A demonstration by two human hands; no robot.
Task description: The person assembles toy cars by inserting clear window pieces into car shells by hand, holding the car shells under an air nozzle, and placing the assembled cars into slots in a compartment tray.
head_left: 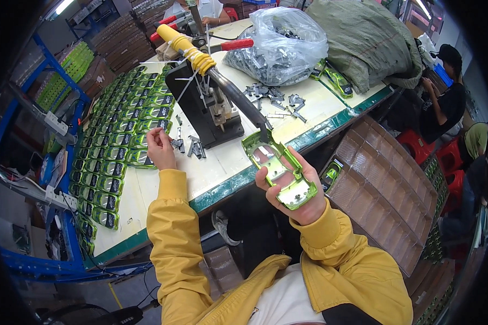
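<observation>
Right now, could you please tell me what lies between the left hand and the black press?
Small grey parts lie scattered on the tabletop, seen in the head view.

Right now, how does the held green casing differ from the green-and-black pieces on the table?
The green casing is raised in the right hand; the green-and-black pieces lie on the table. The casing is single; the pieces form rows. The casing has an open gap; the pieces show dark faces. Both share bright green.
</observation>
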